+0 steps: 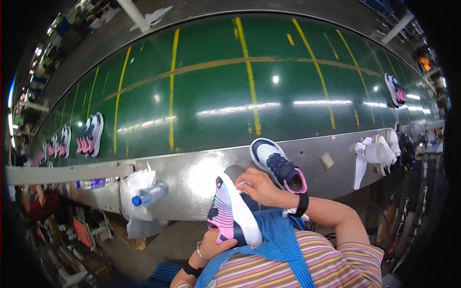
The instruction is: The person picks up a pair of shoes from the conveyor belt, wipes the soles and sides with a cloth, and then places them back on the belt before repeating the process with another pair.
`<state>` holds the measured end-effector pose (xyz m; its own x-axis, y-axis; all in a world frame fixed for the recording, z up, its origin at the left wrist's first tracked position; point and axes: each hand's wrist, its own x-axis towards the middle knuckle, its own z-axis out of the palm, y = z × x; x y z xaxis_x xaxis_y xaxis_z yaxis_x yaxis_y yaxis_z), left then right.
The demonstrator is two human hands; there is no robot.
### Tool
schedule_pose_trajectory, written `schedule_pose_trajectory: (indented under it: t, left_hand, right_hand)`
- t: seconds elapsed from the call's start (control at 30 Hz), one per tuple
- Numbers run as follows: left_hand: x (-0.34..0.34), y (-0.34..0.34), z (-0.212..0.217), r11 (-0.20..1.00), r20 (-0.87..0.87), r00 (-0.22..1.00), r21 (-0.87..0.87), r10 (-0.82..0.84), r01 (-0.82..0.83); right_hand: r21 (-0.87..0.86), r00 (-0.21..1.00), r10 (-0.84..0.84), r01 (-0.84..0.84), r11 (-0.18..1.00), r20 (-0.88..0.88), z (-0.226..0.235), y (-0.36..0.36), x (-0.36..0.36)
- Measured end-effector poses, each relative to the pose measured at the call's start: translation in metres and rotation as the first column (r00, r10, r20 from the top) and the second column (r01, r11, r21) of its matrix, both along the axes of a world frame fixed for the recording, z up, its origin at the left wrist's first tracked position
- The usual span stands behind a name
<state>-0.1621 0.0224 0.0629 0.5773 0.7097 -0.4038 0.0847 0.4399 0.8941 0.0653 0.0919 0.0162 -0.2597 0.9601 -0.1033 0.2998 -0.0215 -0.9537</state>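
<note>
My left hand (216,246) grips a sneaker (224,211) by its heel. The sneaker is tilted on its side, toe pointing away, with pink, pale and navy striped upper and a thick white sole. Against the sole's edge near the toe, my right hand (259,186) is closed in a pinch on a small white piece, perhaps cloth; most of it is hidden by the fingers. Just beyond my right wrist, a second sneaker (277,162) stands on the metal ledge (187,174), navy with a pink collar lining.
A green conveyor belt (211,96) with yellow lines runs past the ledge. More sneakers (91,134) stand on it at left, and a pair (394,90) at far right. A clear bottle (150,194) lies at left beside white plastic. White tape rolls (376,152) hang at right.
</note>
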Motion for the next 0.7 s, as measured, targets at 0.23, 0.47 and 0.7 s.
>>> schedule_pose_trajectory:
  t: [0.23, 0.47, 0.7]
  left_hand:
    - [0.029, 0.054, 0.000, 0.950, -0.230, 0.972, 0.293, -0.043, 0.111]
    - [0.085, 0.046, -0.053, 0.732, -0.610, 0.767, 0.426, -0.201, 0.531]
    - [0.116, 0.040, -0.077, 0.466, -0.701, 0.567, 0.365, -0.433, 0.806]
  right_hand:
    - [-0.045, 0.668, -0.741, 0.740, 0.671, -0.066, 0.032, -0.022, 0.145]
    - [0.427, 0.143, -0.942, 0.864, 0.268, 0.302, -0.025, -0.125, 0.284]
    - [0.587, 0.089, -0.796, 0.627, 0.512, 0.599, -0.068, -0.140, 0.321]
